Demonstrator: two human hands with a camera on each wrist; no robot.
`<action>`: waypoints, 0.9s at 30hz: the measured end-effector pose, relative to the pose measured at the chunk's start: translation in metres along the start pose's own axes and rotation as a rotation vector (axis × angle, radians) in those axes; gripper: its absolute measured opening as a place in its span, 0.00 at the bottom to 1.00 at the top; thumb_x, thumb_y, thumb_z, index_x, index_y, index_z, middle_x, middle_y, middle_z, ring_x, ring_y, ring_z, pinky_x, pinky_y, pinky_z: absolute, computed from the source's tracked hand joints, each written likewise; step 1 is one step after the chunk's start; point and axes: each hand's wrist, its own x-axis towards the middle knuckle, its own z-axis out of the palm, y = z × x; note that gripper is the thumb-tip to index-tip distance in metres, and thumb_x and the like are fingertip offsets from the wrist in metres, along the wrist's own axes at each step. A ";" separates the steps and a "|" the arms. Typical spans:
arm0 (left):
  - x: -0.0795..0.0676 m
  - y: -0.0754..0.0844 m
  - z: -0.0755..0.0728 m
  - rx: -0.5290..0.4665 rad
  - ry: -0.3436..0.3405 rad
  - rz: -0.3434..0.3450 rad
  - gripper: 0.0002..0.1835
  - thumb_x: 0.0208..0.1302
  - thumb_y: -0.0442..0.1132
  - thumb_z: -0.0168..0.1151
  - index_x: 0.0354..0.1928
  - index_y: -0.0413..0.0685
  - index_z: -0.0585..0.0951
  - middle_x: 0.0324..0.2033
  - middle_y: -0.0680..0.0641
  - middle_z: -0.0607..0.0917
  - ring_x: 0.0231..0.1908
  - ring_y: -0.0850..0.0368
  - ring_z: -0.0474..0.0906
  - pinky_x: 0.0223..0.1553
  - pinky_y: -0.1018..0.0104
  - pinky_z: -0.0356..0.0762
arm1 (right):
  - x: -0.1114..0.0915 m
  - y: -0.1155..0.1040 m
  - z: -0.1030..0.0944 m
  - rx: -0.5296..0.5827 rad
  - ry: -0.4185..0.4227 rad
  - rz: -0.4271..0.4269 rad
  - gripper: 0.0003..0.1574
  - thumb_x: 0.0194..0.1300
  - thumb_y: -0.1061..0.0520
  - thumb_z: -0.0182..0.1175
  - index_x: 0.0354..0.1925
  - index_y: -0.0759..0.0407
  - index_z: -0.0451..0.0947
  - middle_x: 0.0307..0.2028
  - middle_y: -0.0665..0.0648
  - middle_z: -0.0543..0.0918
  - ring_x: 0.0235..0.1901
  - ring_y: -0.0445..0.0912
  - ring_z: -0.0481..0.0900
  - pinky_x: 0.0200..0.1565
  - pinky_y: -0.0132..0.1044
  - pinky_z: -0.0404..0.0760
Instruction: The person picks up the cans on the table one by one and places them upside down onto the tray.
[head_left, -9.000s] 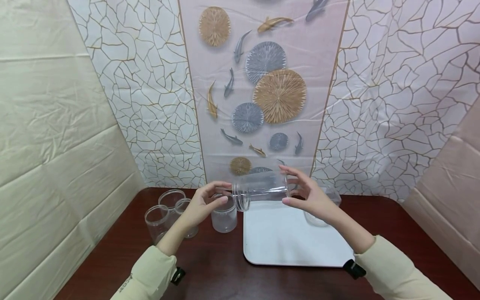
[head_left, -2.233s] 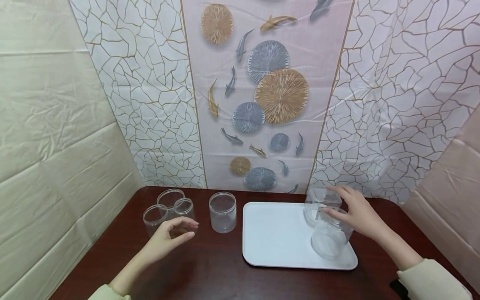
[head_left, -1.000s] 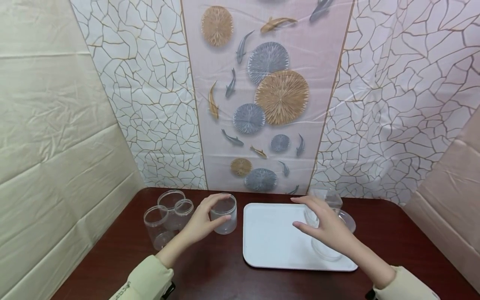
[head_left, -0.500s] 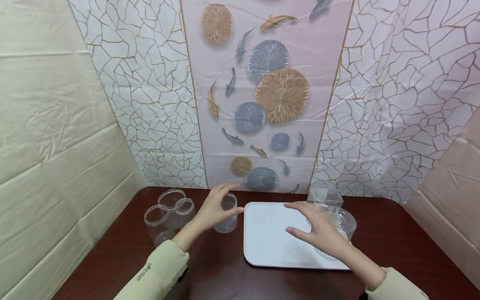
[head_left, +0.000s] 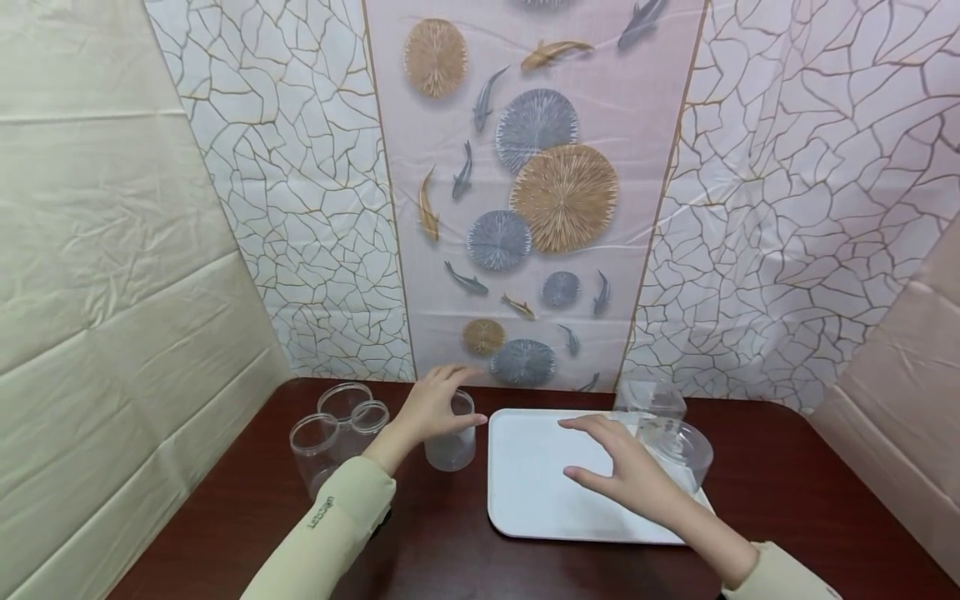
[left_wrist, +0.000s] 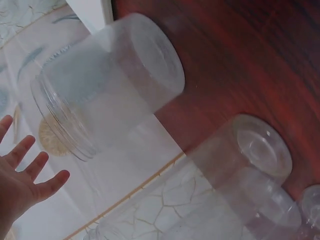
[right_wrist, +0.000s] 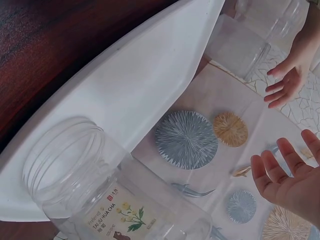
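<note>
My left hand (head_left: 435, 407) reaches over the near side of a clear, open-topped plastic jar (head_left: 450, 454) that stands upright on the table. In the left wrist view its spread fingers are apart from the jar's threaded rim. My right hand (head_left: 622, 467) hovers over the white tray (head_left: 536, 487), thumb and fingers spread, holding nothing. Behind it on the tray's right side a clear jar (head_left: 696, 454) stands mouth down. The right wrist view shows a printed flower-tea label (right_wrist: 125, 212) on a clear jar. A second clear jar (head_left: 651, 396) is at the tray's back right corner.
Several clear open jars, among them a front one (head_left: 315, 450) and a back one (head_left: 345, 400), stand close together at the left on the dark red-brown table (head_left: 442, 542). A patterned cloth (head_left: 525, 292) hangs behind the table.
Nine seconds ago both hands held a clear jar sideways; later my right hand was at the jar on the tray's right. Since then, my left hand moved right to the middle jar, my right hand left.
</note>
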 end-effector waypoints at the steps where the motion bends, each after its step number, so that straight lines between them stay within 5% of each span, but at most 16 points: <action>1: 0.002 -0.001 0.001 0.010 -0.014 -0.008 0.37 0.44 0.63 0.62 0.59 0.65 0.65 0.56 0.51 0.69 0.56 0.51 0.64 0.51 0.48 0.66 | 0.000 0.000 0.001 0.002 -0.002 0.001 0.32 0.47 0.50 0.66 0.52 0.48 0.70 0.49 0.43 0.74 0.51 0.42 0.70 0.48 0.44 0.72; 12: 0.014 -0.003 -0.007 0.062 -0.277 -0.082 0.43 0.41 0.66 0.61 0.62 0.62 0.62 0.60 0.46 0.65 0.60 0.44 0.60 0.53 0.46 0.65 | -0.001 -0.001 0.004 0.024 -0.028 0.020 0.31 0.49 0.48 0.65 0.53 0.47 0.69 0.50 0.43 0.73 0.52 0.42 0.69 0.49 0.44 0.72; 19: 0.018 -0.004 -0.009 0.132 -0.355 -0.058 0.46 0.35 0.65 0.66 0.60 0.60 0.64 0.59 0.47 0.67 0.59 0.44 0.61 0.52 0.47 0.66 | -0.003 -0.001 0.003 0.008 -0.038 0.025 0.32 0.49 0.48 0.65 0.53 0.47 0.69 0.50 0.43 0.73 0.51 0.42 0.69 0.49 0.44 0.72; 27: 0.020 -0.016 -0.002 -0.026 -0.380 -0.025 0.42 0.34 0.62 0.68 0.56 0.58 0.68 0.54 0.44 0.70 0.55 0.43 0.65 0.48 0.46 0.69 | -0.003 -0.001 0.004 0.003 -0.049 0.016 0.31 0.48 0.49 0.66 0.52 0.46 0.69 0.49 0.44 0.74 0.51 0.43 0.69 0.49 0.44 0.71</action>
